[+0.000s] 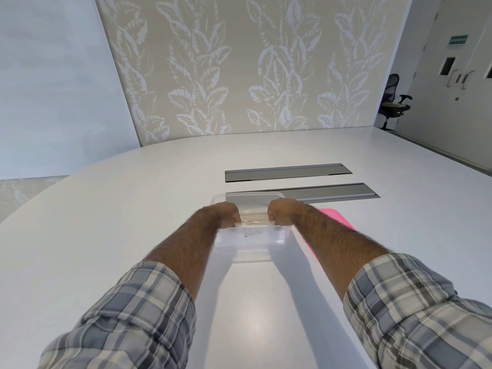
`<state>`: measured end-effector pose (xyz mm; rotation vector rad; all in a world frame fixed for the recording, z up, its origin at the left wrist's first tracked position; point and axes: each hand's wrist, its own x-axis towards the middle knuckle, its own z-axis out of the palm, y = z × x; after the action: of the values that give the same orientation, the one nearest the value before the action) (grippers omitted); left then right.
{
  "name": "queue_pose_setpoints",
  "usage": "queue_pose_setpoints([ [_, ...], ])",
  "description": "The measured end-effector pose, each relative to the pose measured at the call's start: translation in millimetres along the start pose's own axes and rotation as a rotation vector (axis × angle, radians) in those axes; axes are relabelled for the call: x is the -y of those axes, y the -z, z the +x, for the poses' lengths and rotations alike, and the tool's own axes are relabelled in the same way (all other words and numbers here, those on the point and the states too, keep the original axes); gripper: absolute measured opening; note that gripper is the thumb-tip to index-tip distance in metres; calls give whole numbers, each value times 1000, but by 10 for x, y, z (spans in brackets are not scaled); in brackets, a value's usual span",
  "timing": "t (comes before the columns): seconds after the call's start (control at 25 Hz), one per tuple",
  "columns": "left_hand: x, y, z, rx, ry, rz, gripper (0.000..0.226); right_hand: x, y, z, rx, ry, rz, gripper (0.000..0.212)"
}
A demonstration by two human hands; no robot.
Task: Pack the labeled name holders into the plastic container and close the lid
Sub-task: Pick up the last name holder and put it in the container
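A clear plastic container [250, 243] stands on the white table [106, 222] in front of me. Both hands reach into it from above. My left hand [226, 214] and my right hand [279, 213] each grip one end of a name holder [251, 223], a flat piece with a pale wooden edge, held level at the container's rim. A handwritten name shows through the container's near wall, on a card inside. The pink lid [336, 218] lies on the table to the right, partly hidden under my right forearm.
Two grey metal cable hatches [287, 172] [332, 194] are set into the table just beyond the container. A patterned wall stands behind the table. A black office chair [394, 102] is far off at the right, near white doors.
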<state>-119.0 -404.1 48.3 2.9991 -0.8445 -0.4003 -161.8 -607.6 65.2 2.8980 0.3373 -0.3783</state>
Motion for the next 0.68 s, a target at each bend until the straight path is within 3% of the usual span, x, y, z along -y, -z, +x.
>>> queue_pose_setpoints([
  [0.24, 22, 77, -28, -18, 34, -79, 35, -5, -3, -45, -50, -20, 44, 27],
  [0.4, 40, 173, -117, -103, 62, -82, 23, -41, 12, -114, -233, -73, 132, 23],
  [0.48, 18, 230, -177, -169, 79, -52, 35, -51, 27, -124, -324, -85, 145, 21],
  [0.68, -56, 357, -326, -348, 107, -61, 49, -30, 109, -138, -400, -98, 158, 49],
])
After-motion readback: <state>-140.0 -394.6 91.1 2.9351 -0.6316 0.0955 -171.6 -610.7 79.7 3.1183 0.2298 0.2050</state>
